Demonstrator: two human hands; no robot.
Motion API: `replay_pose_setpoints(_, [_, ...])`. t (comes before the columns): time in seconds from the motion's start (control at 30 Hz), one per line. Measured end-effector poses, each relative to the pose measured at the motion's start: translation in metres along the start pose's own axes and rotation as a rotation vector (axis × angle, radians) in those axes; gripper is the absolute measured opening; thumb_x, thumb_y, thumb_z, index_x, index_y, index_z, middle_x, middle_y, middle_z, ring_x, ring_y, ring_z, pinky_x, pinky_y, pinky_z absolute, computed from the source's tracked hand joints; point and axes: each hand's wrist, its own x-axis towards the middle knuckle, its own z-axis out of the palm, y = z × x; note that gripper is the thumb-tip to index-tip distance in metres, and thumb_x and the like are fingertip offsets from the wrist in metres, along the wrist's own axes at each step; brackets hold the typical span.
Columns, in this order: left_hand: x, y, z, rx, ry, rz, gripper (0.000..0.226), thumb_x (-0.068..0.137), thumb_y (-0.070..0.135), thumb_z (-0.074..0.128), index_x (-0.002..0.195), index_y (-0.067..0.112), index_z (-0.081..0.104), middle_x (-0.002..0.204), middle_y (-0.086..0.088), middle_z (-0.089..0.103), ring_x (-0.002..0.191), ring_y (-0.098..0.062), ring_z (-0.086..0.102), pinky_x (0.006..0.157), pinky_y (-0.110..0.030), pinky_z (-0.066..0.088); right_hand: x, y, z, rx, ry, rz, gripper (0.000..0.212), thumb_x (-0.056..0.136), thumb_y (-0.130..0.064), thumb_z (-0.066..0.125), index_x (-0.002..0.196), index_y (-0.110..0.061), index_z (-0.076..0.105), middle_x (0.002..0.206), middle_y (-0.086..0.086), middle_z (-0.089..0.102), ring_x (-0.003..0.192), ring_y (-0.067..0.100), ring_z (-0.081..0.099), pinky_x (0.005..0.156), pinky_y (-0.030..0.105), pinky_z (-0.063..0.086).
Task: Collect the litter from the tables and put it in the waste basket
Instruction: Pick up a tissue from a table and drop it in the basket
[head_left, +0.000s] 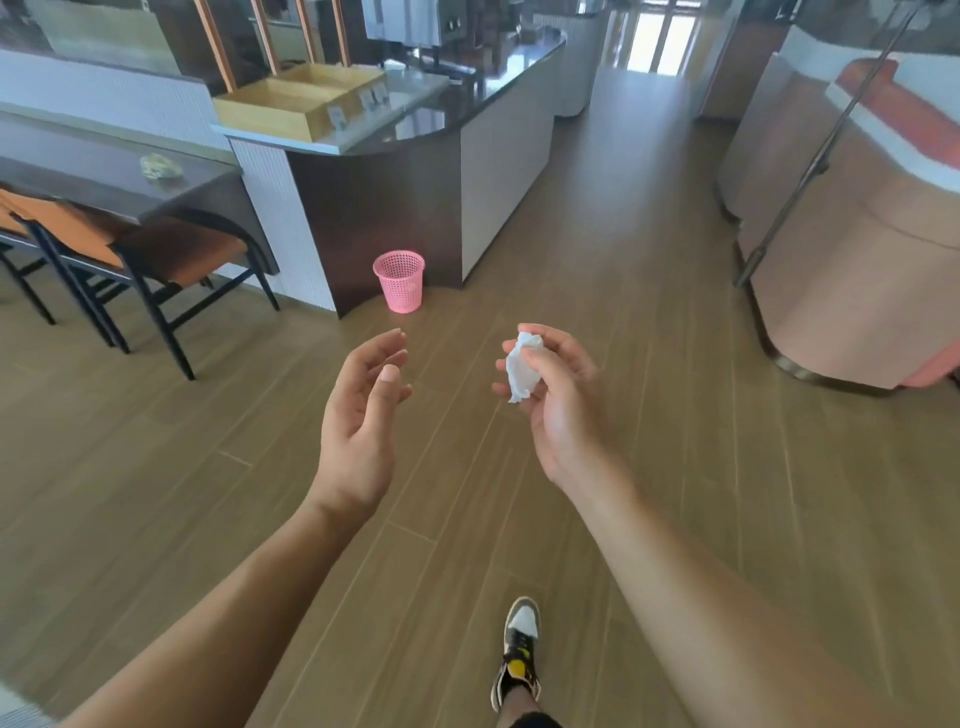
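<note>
One crumpled tissue (523, 366), long axis near-upright, is pinched by the right hand (558, 400); left hand (358, 415) spread.

The lump (158, 167) on the dark table (78, 179) is too blurred to identify. The waste basket (399, 285) hides its own bottom

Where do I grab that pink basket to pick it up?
Probably by the rim, from above on the near side. The pink basket stands upright with its mouth open, and its top edge forms a lip for fingers. The dark counter stands close behind it, so the front is free. The left hand is empty; the right hand holds a crumpled tissue.
</note>
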Motion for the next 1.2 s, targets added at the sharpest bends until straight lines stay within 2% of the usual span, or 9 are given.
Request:
replay_pose_setpoints(0.3, [0.167, -0.047, 0.061, 0.003, 0.093, -0.003, 0.038, 0.098, 0.05, 0.048, 0.128, 0.032, 0.062, 0.133, 0.017, 0.067, 0.133, -0.016, 0.061, 0.105, -0.048, 0.056, 0.204, -0.026, 0.025, -0.067, -0.095, 0.031, 0.017, 0.097, -0.004, 0.064, 0.105, -0.015, 0.074, 0.103, 0.012, 0.071, 0.091, 0.026, 0.066, 0.075, 0.039, 0.06])
replay_pose_setpoints(0.5, [0.251, -0.076, 0.066, 0.004, 0.157, 0.005, 0.044, 0.097, 0.048, 0.049, 0.131, 0.024, 0.061, 0.133, 0.014, 0.066, 0.132, -0.018, 0.061, 0.105, -0.052, 0.055, 0.3, -0.018, 0.056, -0.077, -0.101, 0.023, 0.018, 0.094, -0.006, 0.067, 0.111, -0.014, 0.069, 0.123, 0.033, 0.066, 0.092, 0.031, 0.074, 0.071, 0.037, 0.061])
replay_pose_setpoints(0.6, [0.296, -0.096, 0.06, 0.011, 0.164, -0.007, 0.042, 0.097, 0.049, 0.049, 0.13, 0.026, 0.061, 0.13, 0.019, 0.067, 0.132, -0.015, 0.062, 0.104, -0.049, 0.056, 0.348, -0.005, 0.079, -0.103, -0.115, 0.011, 0.023, 0.086, -0.016, 0.068, 0.109, -0.016, 0.068, 0.115, 0.024, 0.071, 0.091, 0.031, 0.077, 0.068, 0.037, 0.059])
replay_pose_setpoints(0.7, [0.348, -0.121, 0.047, 0.003, 0.172, 0.005, 0.041, 0.098, 0.049, 0.049, 0.131, 0.029, 0.061, 0.132, 0.023, 0.067, 0.132, -0.013, 0.062, 0.105, -0.047, 0.056, 0.399, 0.015, 0.106, -0.125, -0.143, 0.005, 0.02, 0.09, -0.014, 0.068, 0.11, -0.015, 0.069, 0.102, 0.005, 0.076, 0.094, 0.034, 0.078, 0.066, 0.035, 0.059])
replay_pose_setpoints(0.83, [0.429, -0.154, 0.026, -0.02, 0.163, 0.015, 0.039, 0.098, 0.048, 0.05, 0.131, 0.03, 0.061, 0.132, 0.022, 0.068, 0.131, -0.012, 0.063, 0.108, -0.051, 0.054, 0.472, 0.037, 0.152, -0.144, -0.127, -0.006, 0.018, 0.084, -0.022, 0.07, 0.102, -0.021, 0.073, 0.118, 0.015, 0.069, 0.109, 0.044, 0.072, 0.067, 0.035, 0.061])
replay_pose_setpoints(0.9, [0.472, -0.166, 0.015, -0.013, 0.151, 0.005, 0.038, 0.099, 0.048, 0.05, 0.132, 0.031, 0.061, 0.134, 0.021, 0.067, 0.133, -0.014, 0.062, 0.11, -0.054, 0.052, 0.507, 0.044, 0.177, -0.143, -0.111, -0.008, 0.017, 0.083, -0.021, 0.071, 0.1, -0.021, 0.074, 0.111, 0.009, 0.072, 0.108, 0.045, 0.072, 0.07, 0.04, 0.064])
replay_pose_setpoints(1.03, [0.545, -0.182, -0.009, 0.013, 0.115, 0.025, 0.032, 0.102, 0.044, 0.05, 0.131, 0.04, 0.063, 0.136, 0.018, 0.067, 0.135, -0.015, 0.06, 0.111, -0.057, 0.051, 0.566, 0.056, 0.223, -0.135, -0.087, 0.009, 0.011, 0.091, -0.015, 0.073, 0.097, -0.023, 0.077, 0.104, 0.004, 0.075, 0.112, 0.044, 0.071, 0.093, 0.06, 0.06])
replay_pose_setpoints(1.13, [0.592, -0.199, -0.025, 0.022, 0.111, 0.009, 0.033, 0.102, 0.044, 0.05, 0.132, 0.037, 0.062, 0.136, 0.019, 0.066, 0.134, -0.016, 0.06, 0.11, -0.059, 0.051, 0.601, 0.069, 0.251, -0.114, -0.041, 0.059, 0.013, 0.093, -0.009, 0.073, 0.097, -0.021, 0.077, 0.102, 0.009, 0.076, 0.098, 0.03, 0.072, 0.078, 0.04, 0.061])
replay_pose_setpoints(1.2, [0.617, -0.213, -0.031, 0.025, 0.104, -0.013, 0.035, 0.102, 0.045, 0.05, 0.134, 0.033, 0.062, 0.136, 0.019, 0.066, 0.134, -0.015, 0.061, 0.109, -0.059, 0.052, 0.622, 0.077, 0.26, -0.114, -0.024, 0.07, 0.011, 0.088, -0.014, 0.075, 0.097, -0.021, 0.076, 0.104, 0.014, 0.077, 0.091, 0.02, 0.07, 0.068, 0.025, 0.054])
